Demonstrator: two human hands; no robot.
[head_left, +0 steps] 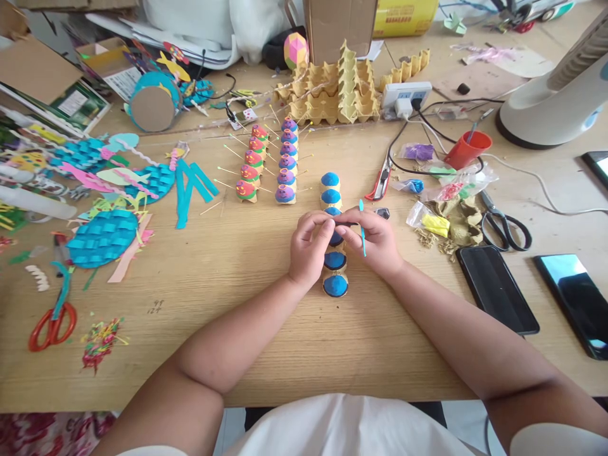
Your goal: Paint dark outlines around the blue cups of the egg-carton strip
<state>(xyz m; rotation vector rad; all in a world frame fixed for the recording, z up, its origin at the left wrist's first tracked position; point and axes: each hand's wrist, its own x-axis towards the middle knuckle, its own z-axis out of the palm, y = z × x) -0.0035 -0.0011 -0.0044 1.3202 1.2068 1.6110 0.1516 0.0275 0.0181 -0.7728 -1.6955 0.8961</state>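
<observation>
My left hand [311,247] and my right hand [375,244] meet above a strip of egg carton [345,272]. Between their pinched fingertips is a thin dark strip [346,223], apparently modelling clay. A light-blue clay tool [363,235] is tucked between the fingers of my right hand, standing roughly upright. The carton's cups are topped with blue clay domes [335,285], and the nearest ones have a dark edge round the base. My fingers hide part of the middle cups. Left of them stand two finished-looking rows, a red-and-green caterpillar [253,158] and a purple-and-blue caterpillar [287,161].
A red-handled craft knife [381,177], bagged yellow clay [436,223], black scissors [506,225] and two phones [498,288] lie to the right. Behind are egg trays [327,95] and a power strip [406,95]. Blue woven paper crafts [102,237] and orange scissors [53,326] lie left.
</observation>
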